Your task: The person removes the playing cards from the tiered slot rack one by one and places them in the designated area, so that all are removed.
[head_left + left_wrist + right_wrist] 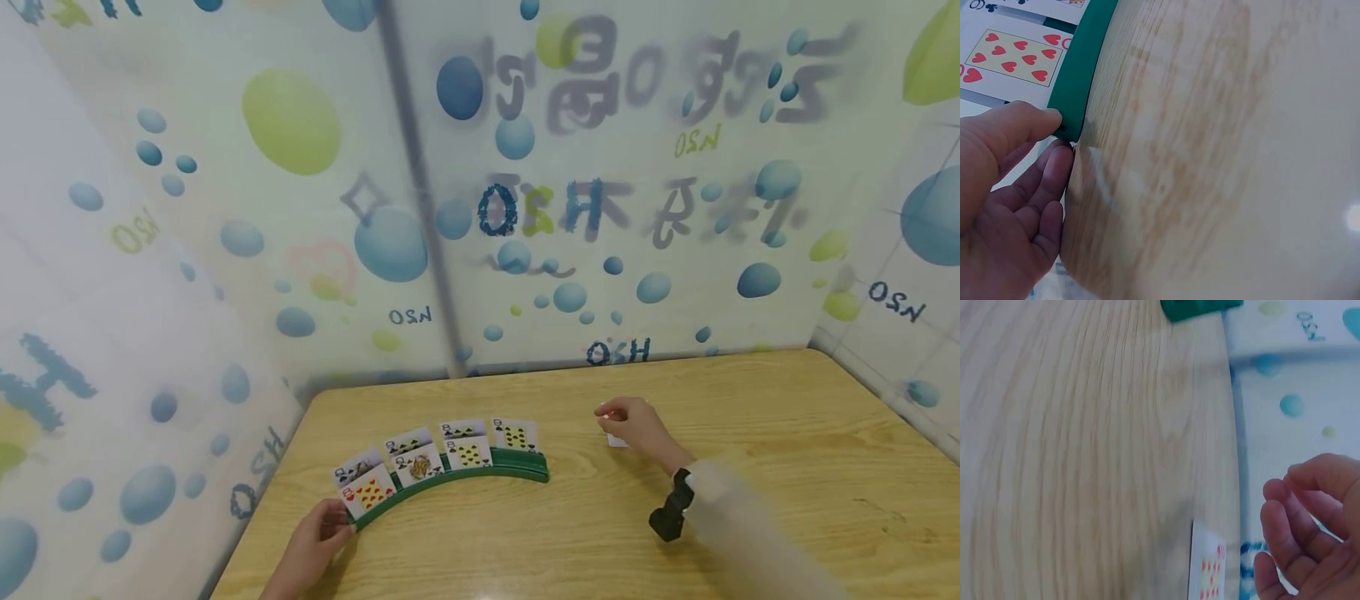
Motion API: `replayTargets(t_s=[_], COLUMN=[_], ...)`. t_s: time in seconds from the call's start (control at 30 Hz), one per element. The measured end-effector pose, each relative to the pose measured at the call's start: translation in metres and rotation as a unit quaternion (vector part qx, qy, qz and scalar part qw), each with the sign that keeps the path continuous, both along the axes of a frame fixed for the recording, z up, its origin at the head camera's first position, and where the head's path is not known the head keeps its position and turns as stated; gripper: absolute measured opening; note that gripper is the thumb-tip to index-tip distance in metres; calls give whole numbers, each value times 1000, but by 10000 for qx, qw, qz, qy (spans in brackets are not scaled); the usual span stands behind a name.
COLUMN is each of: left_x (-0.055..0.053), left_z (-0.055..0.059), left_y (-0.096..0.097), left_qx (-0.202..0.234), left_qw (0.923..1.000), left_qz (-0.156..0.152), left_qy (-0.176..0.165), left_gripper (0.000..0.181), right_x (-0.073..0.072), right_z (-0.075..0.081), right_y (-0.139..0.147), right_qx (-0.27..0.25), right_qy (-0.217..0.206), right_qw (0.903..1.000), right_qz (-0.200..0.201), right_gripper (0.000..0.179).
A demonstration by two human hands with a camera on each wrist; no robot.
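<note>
A curved green card holder (521,468) stands on the table with several playing cards upright in two rows. A hearts card (1015,57) sits at its left end, beside a face card (417,467) and a black-pip card (468,454). My left hand (309,537) pinches the holder's left end, thumb on its green front edge, fingertips against the end at the table's edge. Further right, my right hand (636,425) hovers with loosely bent fingers, nothing visible between them. Beneath it lies a card with red pips (1211,572), partly hidden in the head view; whether others lie under it I cannot tell.
The light wooden table (600,533) reaches a printed curtain (525,317) along its back edge. More patterned curtain hangs on both sides. A black band with a small block (667,518) is on my right wrist.
</note>
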State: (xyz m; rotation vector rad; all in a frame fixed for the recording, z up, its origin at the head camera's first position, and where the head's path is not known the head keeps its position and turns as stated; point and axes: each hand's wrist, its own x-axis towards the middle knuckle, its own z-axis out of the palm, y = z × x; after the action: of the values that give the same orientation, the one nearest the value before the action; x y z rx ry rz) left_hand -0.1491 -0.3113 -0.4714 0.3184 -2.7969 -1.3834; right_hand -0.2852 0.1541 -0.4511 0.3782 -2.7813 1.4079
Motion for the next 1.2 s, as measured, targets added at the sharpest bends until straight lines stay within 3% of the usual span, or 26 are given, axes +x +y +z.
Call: replayTargets(t_s=[0.23, 0.4, 0.6, 0.83, 1.2], left_x=[0, 1, 2, 1, 1], left_z=[-2, 0, 1, 1, 0], left_y=[-1, 0, 1, 0, -1], left_qx=[29, 45, 75, 126, 178], left_qw=[10000, 9999, 9997, 9998, 9998], left_qz=[5, -52, -92, -59, -11], left_qy=[41, 136, 190, 145, 74], left_gripper=[29, 27, 27, 28, 30], right_x=[12, 17, 20, 22, 23], right_z=[4, 2, 0, -2, -7], right_y=[-40, -60, -73, -79, -82], right_qx=[-304, -387, -366, -328, -264], right_qy=[161, 58, -168, -122, -76], right_qw=[9957, 9918, 9901, 9870, 9921], right_qz=[865, 1218, 1342, 1570, 1223], right_gripper=[20, 17, 15, 15, 8])
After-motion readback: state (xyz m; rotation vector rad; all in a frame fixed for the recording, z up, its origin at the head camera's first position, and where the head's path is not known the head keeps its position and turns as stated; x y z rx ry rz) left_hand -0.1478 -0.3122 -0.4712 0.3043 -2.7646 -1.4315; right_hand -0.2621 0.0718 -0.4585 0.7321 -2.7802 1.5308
